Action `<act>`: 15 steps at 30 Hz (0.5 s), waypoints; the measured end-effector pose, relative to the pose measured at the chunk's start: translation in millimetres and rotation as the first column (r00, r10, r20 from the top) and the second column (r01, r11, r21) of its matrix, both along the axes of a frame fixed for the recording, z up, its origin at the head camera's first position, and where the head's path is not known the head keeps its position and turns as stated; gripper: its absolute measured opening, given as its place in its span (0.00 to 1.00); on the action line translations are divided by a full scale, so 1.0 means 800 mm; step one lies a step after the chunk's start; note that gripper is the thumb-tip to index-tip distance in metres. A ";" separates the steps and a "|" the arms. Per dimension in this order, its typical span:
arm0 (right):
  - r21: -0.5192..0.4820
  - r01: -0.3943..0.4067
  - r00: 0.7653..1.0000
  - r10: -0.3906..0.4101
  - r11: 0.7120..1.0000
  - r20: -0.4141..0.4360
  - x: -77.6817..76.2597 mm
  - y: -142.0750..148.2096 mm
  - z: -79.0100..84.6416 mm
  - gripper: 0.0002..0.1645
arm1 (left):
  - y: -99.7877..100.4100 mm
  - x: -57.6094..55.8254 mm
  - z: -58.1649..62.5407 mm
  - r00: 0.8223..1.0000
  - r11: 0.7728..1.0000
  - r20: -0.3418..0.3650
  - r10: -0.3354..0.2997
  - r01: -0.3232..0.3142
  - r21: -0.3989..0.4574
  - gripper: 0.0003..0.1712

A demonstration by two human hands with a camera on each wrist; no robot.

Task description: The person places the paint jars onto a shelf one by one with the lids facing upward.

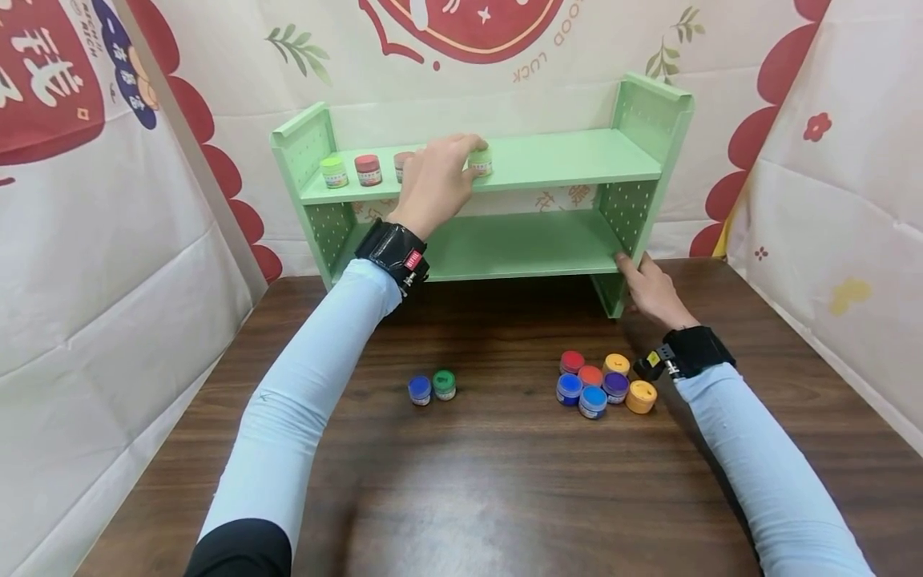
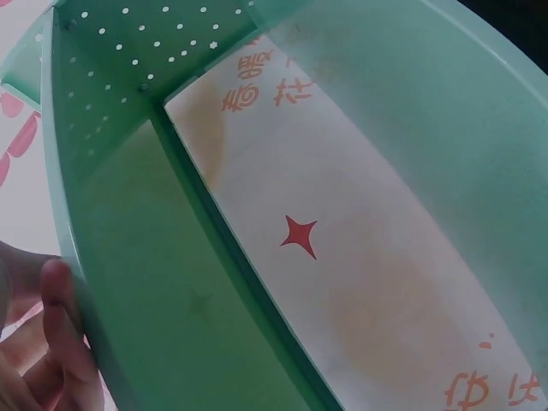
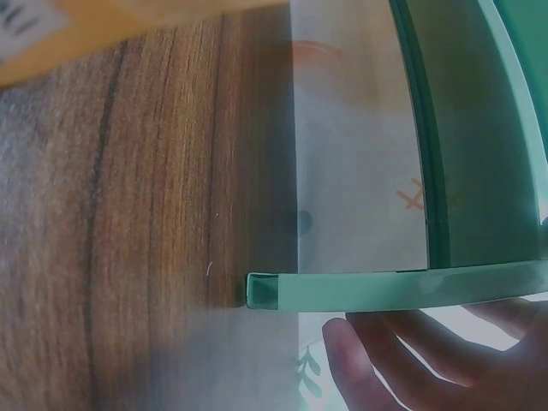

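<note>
"What are you holding?"

"My left hand pinches a light green jar at the upper board of the green shelf. I can't tell if its base rests there."

"And your right?"

"My right hand grips the front edge of the right side panel, low down."

"What else is up there?"

"To the left, a yellow-green jar and a red jar stand apart, with a pinkish jar partly hidden by my left hand."

"And on the tabletop?"

"A blue jar just beside a dark green jar, and a cluster of seven jars near my right wrist: reds, yellows, blues, one purple."
</note>
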State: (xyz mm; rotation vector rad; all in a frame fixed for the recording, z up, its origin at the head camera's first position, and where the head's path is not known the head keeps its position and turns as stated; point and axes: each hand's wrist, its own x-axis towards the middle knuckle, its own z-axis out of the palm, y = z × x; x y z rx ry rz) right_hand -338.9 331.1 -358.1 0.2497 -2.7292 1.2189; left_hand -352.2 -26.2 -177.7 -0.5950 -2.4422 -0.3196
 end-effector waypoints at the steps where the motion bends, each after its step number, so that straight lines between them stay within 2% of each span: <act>1: 0.000 -0.001 1.000 0.001 1.000 -0.001 0.000 0.000 0.001 0.48 | -0.001 -0.001 -0.001 1.000 1.000 -0.007 -0.006 0.006 0.005 0.21; 10: 0.007 0.006 1.000 -0.006 1.000 0.007 -0.001 -0.001 0.002 0.49 | -0.012 0.005 -0.013 0.993 0.994 -0.090 -0.077 0.083 0.064 0.21; 15: 0.016 0.016 1.000 -0.016 1.000 0.008 -0.002 -0.001 0.001 0.50 | -0.018 0.009 -0.023 0.989 0.993 -0.131 -0.071 0.083 0.085 0.19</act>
